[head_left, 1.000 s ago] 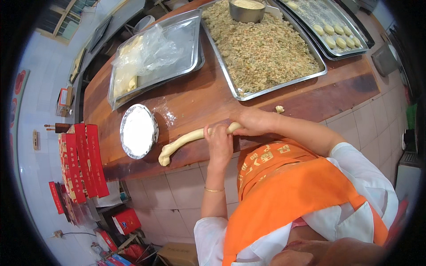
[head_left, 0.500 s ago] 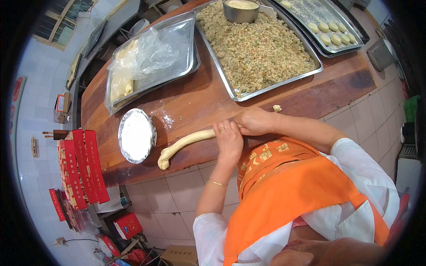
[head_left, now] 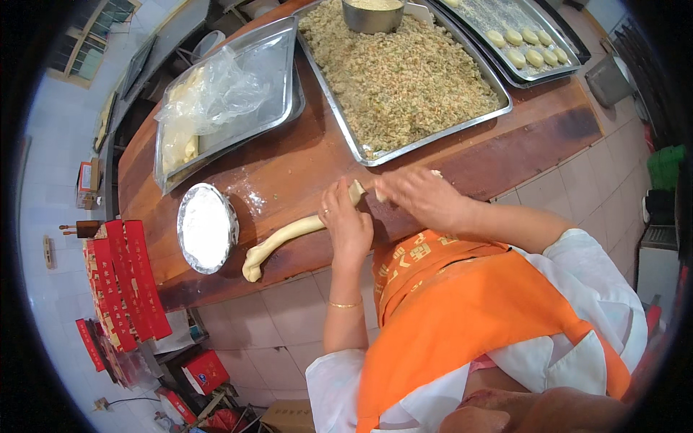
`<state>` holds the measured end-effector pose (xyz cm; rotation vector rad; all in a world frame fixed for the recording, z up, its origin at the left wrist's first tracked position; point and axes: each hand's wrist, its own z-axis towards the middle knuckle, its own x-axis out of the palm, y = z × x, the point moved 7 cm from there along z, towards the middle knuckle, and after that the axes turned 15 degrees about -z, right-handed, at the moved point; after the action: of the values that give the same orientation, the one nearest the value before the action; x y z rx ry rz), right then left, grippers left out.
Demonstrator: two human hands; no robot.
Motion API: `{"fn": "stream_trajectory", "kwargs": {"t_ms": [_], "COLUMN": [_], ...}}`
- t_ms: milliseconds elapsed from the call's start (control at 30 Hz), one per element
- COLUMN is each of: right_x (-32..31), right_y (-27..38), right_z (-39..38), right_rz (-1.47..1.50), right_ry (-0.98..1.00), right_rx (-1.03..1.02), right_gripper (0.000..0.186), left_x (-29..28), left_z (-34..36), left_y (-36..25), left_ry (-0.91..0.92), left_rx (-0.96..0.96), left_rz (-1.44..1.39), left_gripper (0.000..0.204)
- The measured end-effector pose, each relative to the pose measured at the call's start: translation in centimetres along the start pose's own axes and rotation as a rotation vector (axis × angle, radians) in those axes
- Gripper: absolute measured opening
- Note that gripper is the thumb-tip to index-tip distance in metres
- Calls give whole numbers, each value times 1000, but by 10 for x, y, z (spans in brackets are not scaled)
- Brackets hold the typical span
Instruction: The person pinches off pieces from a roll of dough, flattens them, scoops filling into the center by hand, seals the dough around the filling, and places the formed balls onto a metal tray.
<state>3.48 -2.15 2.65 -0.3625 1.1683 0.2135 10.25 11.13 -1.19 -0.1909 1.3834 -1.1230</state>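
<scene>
A pale dough rope (head_left: 292,231) lies along the table's near edge, its thick knobbed end toward the left. My left hand (head_left: 346,225) is closed around its right part, and a short torn end sticks out past the fingers. Just right of that end, apart from it, my right hand (head_left: 426,200) is closed with a small pale dough piece (head_left: 381,192) at its fingertips. The right fingers are slightly blurred. Behind this hand a small dough scrap (head_left: 437,173) shows in part on the wood.
A foil-covered round bowl of white flour (head_left: 204,229) stands at the left. Beyond are a metal tray (head_left: 271,79) with plastic-covered dough, a large tray of crumbly filling (head_left: 404,94) with a metal bowl (head_left: 374,18), and a tray of dough rounds (head_left: 530,54). Red boxes (head_left: 133,281) stack at far left.
My right hand has pulled away to the right from the rope's end with a small dough piece. My left hand stays on the rope. The whole view has shifted slightly.
</scene>
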Motion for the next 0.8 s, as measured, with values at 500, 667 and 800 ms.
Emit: {"fn": "stream_trajectory", "kwargs": {"t_ms": [500,667,800], "right_x": [35,21,39], "right_y": [-66,-30,-10], "right_z": [-69,-38,-25], "right_rz": [521,811,622], "right_ry": [139,9,89], "right_rx": [398,276,87], "right_gripper": [22,19,24], "left_x": [60,46,34], "left_z": [-22,-22,-19], "left_y": [12,1,-1], "left_ry": [175,228,213], "left_rx": [-417,-324,-238], "left_rz": [-727,-546,-317], "left_gripper": [17,12,17]}}
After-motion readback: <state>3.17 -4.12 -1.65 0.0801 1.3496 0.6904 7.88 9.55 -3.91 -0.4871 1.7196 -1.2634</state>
